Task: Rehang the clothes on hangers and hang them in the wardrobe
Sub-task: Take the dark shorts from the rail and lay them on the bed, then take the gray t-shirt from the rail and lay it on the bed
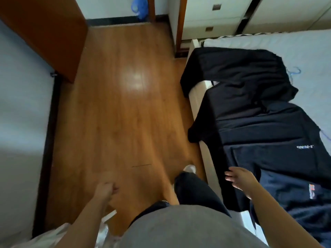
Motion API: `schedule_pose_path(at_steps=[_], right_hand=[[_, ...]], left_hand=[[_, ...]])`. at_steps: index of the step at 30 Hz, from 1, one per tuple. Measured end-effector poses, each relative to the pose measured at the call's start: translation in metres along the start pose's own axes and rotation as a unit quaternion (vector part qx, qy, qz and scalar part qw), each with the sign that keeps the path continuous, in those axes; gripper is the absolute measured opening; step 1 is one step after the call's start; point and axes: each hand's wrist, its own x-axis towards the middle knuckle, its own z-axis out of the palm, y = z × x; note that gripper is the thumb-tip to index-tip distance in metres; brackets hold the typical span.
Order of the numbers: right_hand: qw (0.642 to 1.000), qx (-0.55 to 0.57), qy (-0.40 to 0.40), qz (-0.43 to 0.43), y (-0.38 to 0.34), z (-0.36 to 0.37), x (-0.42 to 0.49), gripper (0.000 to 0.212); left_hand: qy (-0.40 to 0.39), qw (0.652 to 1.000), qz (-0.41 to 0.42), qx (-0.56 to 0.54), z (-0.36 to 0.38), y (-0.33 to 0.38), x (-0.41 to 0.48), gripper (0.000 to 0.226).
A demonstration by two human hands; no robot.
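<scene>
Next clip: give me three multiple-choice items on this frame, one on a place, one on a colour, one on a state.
1. Where do the dark clothes lie?
A on a chair
B on the bed
C on a desk

2. What colour is the floor?
A grey
B white
C brown

3. How is the right hand?
A open
B gripping a hanger
C tucked in a pocket

Answers:
1. B, they are spread over the bed and drape over its edge.
2. C, it is glossy brown wood planks.
3. A, its fingers are straight and spread by the clothes.
</scene>
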Motion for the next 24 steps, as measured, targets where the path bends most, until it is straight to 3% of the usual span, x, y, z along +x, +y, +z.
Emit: schedule_pose_path(at_steps=[5, 9, 15, 19, 24], right_hand=[[0.997, 0.010, 0.018, 0.079, -0.057, -0.007, 0.049, 0.018], [0.993, -0.020, 0.026, 0.111, -0.127, 0.009, 0.097, 0.023], [0.994, -0.078, -0.015, 0.074, -0.283, 0.053, 0.156, 0.012], [0.990, -0.123, -0.060, 0.040, -0.389, 0.093, 0.186, 0.017], [0.995, -0.084, -0.027, -0.039, -0.495, 0.124, 0.242, 0.023]], left_hand=[[-0.044, 0.994, -0.083, -0.048, 0.012, 0.053, 0.027, 0.035], [-0.036, 0.992, -0.097, -0.069, 0.012, 0.137, 0.049, 0.030], [0.009, 0.998, 0.023, -0.049, 0.014, 0.325, 0.080, 0.033], [-0.026, 0.995, 0.096, -0.021, 0.035, 0.425, 0.097, 0.025], [-0.083, 0.986, 0.135, 0.049, 0.064, 0.542, 0.136, 0.025]])
